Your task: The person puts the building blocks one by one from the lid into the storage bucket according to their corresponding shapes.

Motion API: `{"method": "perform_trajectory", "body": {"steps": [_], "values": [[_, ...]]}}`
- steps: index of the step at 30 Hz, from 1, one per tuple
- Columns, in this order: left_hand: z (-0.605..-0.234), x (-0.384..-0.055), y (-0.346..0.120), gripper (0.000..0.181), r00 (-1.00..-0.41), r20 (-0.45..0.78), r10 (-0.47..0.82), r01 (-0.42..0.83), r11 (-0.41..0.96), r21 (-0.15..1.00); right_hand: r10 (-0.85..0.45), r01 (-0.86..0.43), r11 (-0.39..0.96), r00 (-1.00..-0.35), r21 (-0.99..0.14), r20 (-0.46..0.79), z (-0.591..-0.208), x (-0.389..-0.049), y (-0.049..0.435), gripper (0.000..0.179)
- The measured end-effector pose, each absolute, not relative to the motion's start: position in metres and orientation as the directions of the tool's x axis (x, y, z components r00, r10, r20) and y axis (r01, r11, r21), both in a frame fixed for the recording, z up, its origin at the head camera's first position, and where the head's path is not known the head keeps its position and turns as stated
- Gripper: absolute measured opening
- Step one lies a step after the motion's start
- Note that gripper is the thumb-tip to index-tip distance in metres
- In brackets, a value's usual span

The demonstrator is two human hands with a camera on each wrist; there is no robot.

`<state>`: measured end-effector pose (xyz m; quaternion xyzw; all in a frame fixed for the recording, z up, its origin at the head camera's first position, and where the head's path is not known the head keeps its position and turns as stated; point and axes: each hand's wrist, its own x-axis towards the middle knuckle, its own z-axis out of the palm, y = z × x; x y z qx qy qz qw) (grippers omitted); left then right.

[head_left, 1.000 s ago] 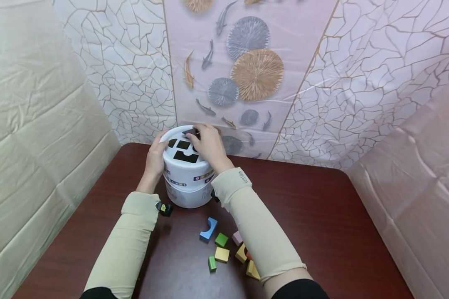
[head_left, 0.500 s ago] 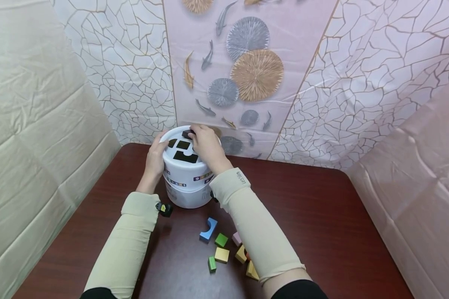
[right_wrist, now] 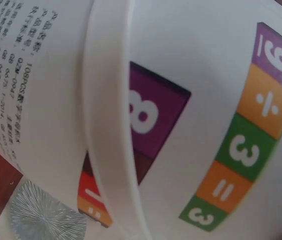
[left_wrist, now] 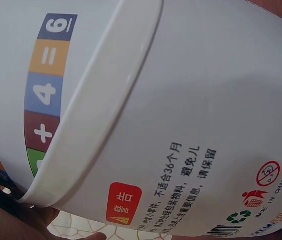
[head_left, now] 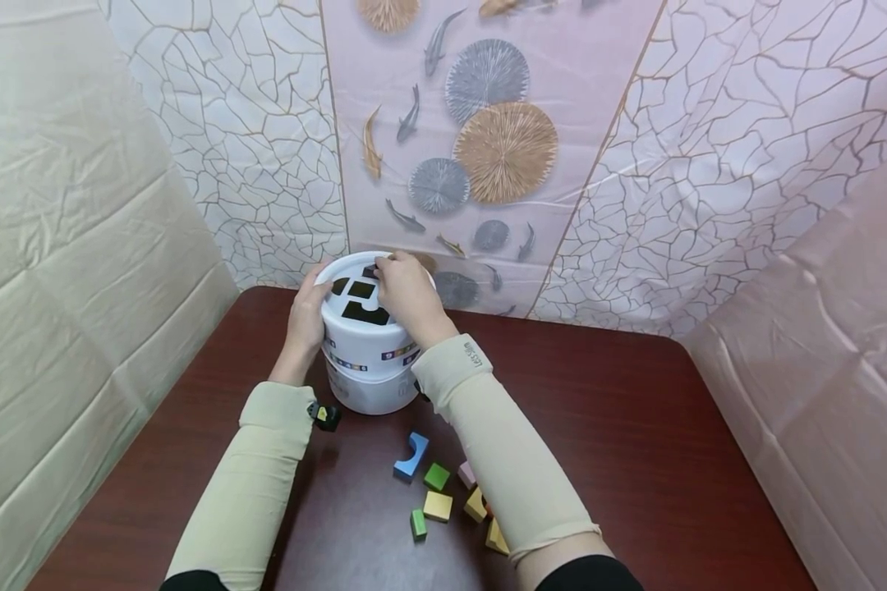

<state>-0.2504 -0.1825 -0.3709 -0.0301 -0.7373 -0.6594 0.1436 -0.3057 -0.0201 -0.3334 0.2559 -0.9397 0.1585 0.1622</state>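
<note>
On the reddish-brown, wood-grained table (head_left: 599,419), the left hand (head_left: 306,316) grips a white cylindrical plastic bucket (head_left: 369,392) while the right hand (head_left: 410,295) seemingly pinches a small dark block (head_left: 370,271) at its white slotted lid (head_left: 372,304).

Near the tabletop's (head_left: 621,410) far edge, the right hand (head_left: 414,300) hides much of a dark block (head_left: 369,271) and part of the white bucket's (head_left: 373,394) lid; the left hand's (head_left: 306,320) far fingers are hidden. Toward the near edge, itself cut off, the right sleeve (head_left: 513,460) covers parts of the pink (head_left: 466,474) and yellow blocks (head_left: 497,538). The right wrist view blurs the fine print (right_wrist: 11,65).
</note>
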Motion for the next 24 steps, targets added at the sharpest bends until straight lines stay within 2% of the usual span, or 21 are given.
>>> {"method": "perform_trajectory", "body": {"steps": [5,10,16,22,24], "values": [[-0.394,-0.267,-0.188,0.052,-0.951,0.268,-0.152,0.251,0.119,0.961,-0.452,-0.526,0.836,-0.821,-0.157,0.348,-0.334,-0.306,-0.020,0.023],[-0.396,-0.272,-0.190,0.051,-0.943,0.294,-0.157,0.279,0.111,0.954,-0.380,-0.527,0.790,-0.822,-0.313,0.424,-0.334,-0.307,-0.018,0.019],[-0.394,-0.276,-0.191,0.050,-0.944,0.287,-0.164,0.274,0.100,0.957,-0.262,-0.575,0.643,-0.786,-0.506,0.560,-0.339,-0.309,-0.009,0.025],[-0.396,-0.277,-0.190,0.051,-0.953,0.260,-0.154,0.247,0.095,0.964,-0.129,-0.617,0.472,-0.755,-0.630,0.643,-0.357,-0.307,0.044,0.030],[-0.396,-0.275,-0.189,0.051,-0.952,0.258,-0.162,0.243,0.104,0.964,-0.136,-0.607,0.468,-0.768,-0.642,0.626,-0.365,-0.302,0.071,0.028]]}}
